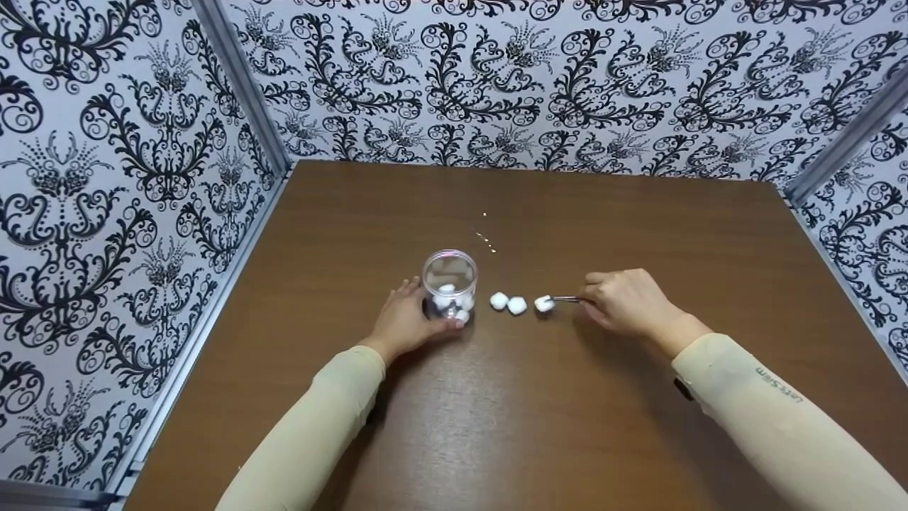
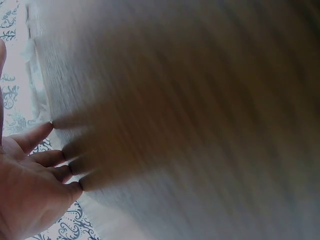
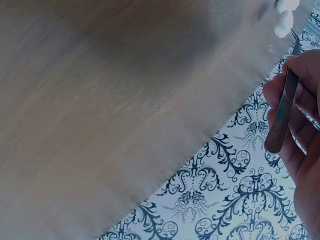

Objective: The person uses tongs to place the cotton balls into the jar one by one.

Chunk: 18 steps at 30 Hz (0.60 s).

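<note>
My left hand (image 1: 408, 319) is at the left side of a clear jar (image 1: 450, 273), thumb across its front near the base and fingers along its far left side. The jar stands upright with its mouth uncovered, and several white cotton balls lie inside. My right hand (image 1: 624, 301) pinches metal tweezers (image 3: 284, 110) between thumb and fingers. Their tips are at a cotton ball (image 1: 543, 304) to the right of the jar. Two more cotton balls (image 1: 508, 303) lie side by side between that one and the jar. In the left wrist view, the left fingers (image 2: 45, 159) are seen from the palm side.
The brown wooden table (image 1: 440, 426) spreads under everything. Small light glints or specks (image 1: 486, 241) show on it behind the jar. Black-and-white patterned panels (image 1: 496, 85) rise at the back and sides, with metal posts (image 1: 241, 85) at the corners.
</note>
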Motion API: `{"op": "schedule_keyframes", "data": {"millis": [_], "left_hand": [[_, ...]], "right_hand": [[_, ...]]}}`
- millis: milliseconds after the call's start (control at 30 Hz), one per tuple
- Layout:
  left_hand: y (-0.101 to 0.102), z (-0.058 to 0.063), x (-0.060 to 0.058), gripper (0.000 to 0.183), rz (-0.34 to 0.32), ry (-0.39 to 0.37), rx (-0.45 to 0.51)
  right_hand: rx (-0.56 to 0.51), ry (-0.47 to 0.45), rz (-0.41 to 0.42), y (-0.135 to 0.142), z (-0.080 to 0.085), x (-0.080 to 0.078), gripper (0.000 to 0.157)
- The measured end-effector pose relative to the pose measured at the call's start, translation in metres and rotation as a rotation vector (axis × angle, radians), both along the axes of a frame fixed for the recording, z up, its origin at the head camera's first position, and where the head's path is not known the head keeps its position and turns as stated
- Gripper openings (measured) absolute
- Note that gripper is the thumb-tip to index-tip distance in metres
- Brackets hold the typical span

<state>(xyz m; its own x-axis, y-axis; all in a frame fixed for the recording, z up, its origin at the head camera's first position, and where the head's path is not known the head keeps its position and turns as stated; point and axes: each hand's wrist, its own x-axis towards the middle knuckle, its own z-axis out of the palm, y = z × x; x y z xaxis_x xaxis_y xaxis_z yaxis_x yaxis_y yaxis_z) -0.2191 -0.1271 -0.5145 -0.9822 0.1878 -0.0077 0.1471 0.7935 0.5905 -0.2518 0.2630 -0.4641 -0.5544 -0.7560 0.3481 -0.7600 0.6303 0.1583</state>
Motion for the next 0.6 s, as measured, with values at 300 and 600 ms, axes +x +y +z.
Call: {"op": "schedule_keyframes", "data": {"millis": [300,600], "left_hand": [[0.001,-0.001,-0.002,0.098,0.001,0.001,-0.013],[0.0,-0.003,-0.001,0.099,-0.005,0.008,-0.012]], "right_hand": [[-0.041,0.024,0.039,-0.008,0.011,-0.004,0.004],[-0.045,0.07,0.065,-0.029,0.044,-0.01,0.004]]}}
